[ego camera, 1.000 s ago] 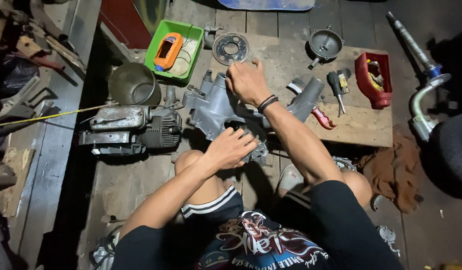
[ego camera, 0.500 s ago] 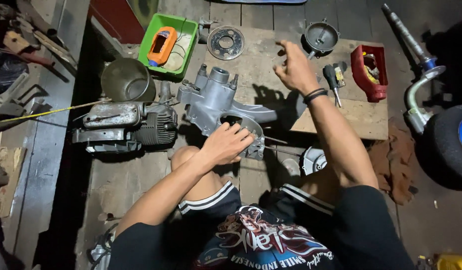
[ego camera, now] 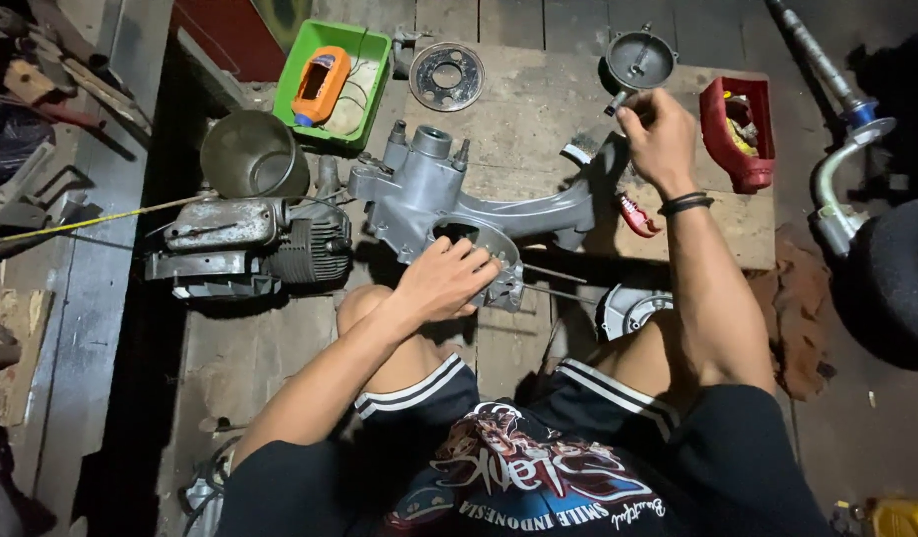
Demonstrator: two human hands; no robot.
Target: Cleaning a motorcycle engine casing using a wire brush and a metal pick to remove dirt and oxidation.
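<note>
Two hands work the grey engine casing (ego camera: 449, 204) lying mid-board on the wooden board (ego camera: 538, 109). Left hand (ego camera: 444, 283) lies spread and flat on the casing's near rim; keep it pressing down to steady the part. Right hand (ego camera: 660, 134) pinches a small brush (ego camera: 590, 139) at the far right end; use short, controlled strokes.

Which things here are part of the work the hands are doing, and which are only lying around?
In use:
- left hand resting on the grey engine casing
- right hand gripping a small tool

Lying about:
- green tray
- round plate
- red container
- metal bowl
- finned cylinder
</note>
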